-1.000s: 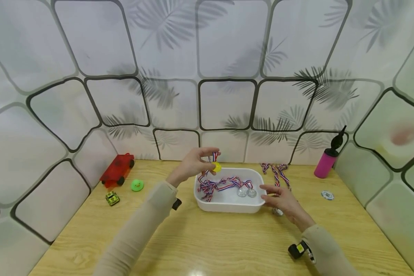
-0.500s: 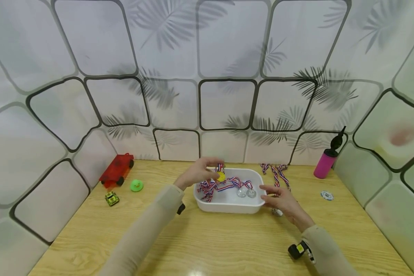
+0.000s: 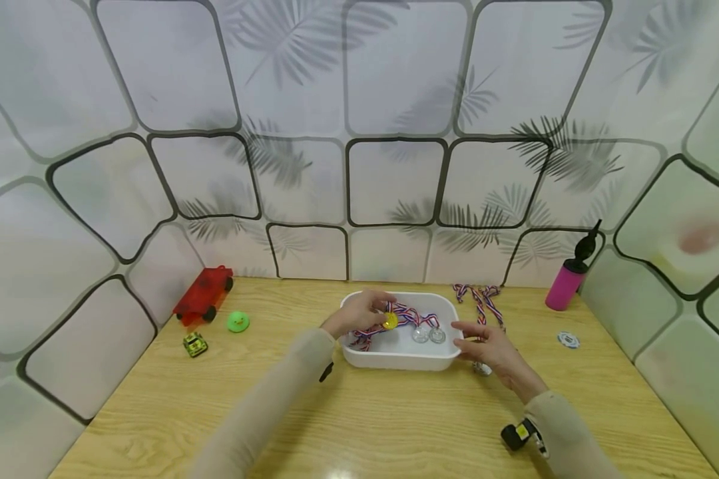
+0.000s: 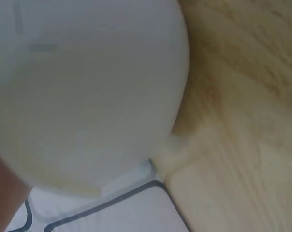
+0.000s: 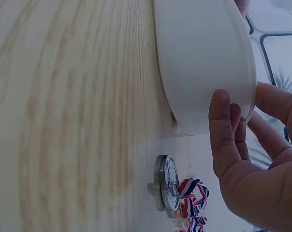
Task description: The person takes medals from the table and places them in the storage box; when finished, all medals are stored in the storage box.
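Over the tub (image 3: pixel 398 361), gold medal (image 3: pixel 390 321): likely light, stiff disc on limp ribbon (image 3: pixel 389 307); take by the edge.
Left hand (image 3: pixel 362 313): pinches medal, exact contact unclear.
Right hand (image 3: pixel 492 348): grips tub's right end.
Tub: probably light, slick; brace by wall.

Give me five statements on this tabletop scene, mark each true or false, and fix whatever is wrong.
1. The left hand holds a gold medal. True.
2. The right hand is at the left end of the white tub. False: it is at the right end.
3. Two silver medals lie in the white tub. True.
4. The green duck is inside the white tub. False: it sits on the table.
5. The red toy car has black wheels. True.
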A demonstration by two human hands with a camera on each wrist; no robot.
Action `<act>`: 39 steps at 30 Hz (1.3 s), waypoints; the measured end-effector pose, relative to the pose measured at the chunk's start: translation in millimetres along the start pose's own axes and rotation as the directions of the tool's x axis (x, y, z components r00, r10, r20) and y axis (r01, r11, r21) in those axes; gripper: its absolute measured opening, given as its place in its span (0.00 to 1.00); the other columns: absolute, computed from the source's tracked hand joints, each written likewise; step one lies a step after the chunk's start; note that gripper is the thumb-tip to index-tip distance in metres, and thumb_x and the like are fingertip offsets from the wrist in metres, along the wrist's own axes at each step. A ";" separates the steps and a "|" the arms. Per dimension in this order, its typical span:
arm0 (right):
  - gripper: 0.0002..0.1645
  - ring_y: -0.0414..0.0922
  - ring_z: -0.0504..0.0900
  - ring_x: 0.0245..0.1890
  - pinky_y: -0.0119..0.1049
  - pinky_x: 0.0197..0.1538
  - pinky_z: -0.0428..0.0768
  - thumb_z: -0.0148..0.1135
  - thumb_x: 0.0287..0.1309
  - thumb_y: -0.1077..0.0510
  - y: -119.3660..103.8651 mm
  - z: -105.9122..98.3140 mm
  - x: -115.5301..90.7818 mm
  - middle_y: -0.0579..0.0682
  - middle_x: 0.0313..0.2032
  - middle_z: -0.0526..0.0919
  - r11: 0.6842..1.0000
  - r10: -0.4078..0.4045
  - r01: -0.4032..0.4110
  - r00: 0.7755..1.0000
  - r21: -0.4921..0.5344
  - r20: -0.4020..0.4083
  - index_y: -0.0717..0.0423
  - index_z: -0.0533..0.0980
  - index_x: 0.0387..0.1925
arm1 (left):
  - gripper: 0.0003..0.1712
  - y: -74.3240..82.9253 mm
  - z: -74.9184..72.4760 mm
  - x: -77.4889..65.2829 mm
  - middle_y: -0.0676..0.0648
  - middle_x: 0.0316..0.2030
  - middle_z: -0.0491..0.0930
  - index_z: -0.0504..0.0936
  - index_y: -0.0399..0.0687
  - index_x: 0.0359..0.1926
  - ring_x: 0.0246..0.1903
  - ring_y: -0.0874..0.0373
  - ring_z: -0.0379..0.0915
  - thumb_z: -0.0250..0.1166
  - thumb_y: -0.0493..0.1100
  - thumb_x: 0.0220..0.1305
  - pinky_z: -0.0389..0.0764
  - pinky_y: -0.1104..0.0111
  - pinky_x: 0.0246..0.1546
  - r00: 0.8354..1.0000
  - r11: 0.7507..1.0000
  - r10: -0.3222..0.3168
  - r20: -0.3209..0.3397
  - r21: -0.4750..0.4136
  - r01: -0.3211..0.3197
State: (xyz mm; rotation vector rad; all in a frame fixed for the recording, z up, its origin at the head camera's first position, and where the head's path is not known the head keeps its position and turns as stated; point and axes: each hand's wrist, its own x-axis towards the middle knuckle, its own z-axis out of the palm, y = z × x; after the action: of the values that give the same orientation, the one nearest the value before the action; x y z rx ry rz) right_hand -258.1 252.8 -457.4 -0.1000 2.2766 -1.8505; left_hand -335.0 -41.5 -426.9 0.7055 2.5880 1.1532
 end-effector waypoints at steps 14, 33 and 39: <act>0.33 0.46 0.82 0.44 0.36 0.49 0.85 0.62 0.63 0.63 3.0 -1.9 1.9 0.59 0.48 0.75 1.000 -0.018 0.018 1.000 0.014 0.008 0.70 0.65 0.66 | 0.20 7.0 24.5 5.5 0.41 0.29 0.79 0.72 0.36 0.50 0.23 0.49 0.82 0.66 0.26 0.57 0.86 0.56 0.32 0.990 0.963 -0.113 -0.090 -0.254 0.086; 0.33 0.44 0.83 0.41 0.36 0.48 0.85 0.62 0.63 0.63 0.7 -1.0 0.6 0.57 0.47 0.75 1.000 -0.010 0.010 1.000 0.020 0.009 0.70 0.65 0.67 | 0.25 5.6 41.6 13.8 0.44 0.27 0.75 0.71 0.32 0.49 0.19 0.47 0.82 0.70 0.25 0.51 0.86 0.60 0.24 0.963 0.942 -0.234 -0.134 -0.278 0.190; 0.33 0.45 0.83 0.42 0.38 0.49 0.85 0.62 0.64 0.62 0.0 -1.2 1.3 0.59 0.48 0.75 1.000 -0.004 0.004 1.000 0.018 0.015 0.70 0.64 0.67 | 0.25 3.7 47.1 17.4 0.45 0.28 0.74 0.71 0.34 0.47 0.17 0.50 0.79 0.71 0.24 0.49 0.85 0.62 0.20 0.953 0.938 -0.263 -0.149 -0.271 0.216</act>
State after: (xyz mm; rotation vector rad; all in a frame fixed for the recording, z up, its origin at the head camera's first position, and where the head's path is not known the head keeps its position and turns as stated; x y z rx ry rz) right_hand -259.6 253.8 -457.3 -0.1160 2.2513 -1.8649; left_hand -330.7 -0.4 -455.8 0.2284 2.5137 1.4869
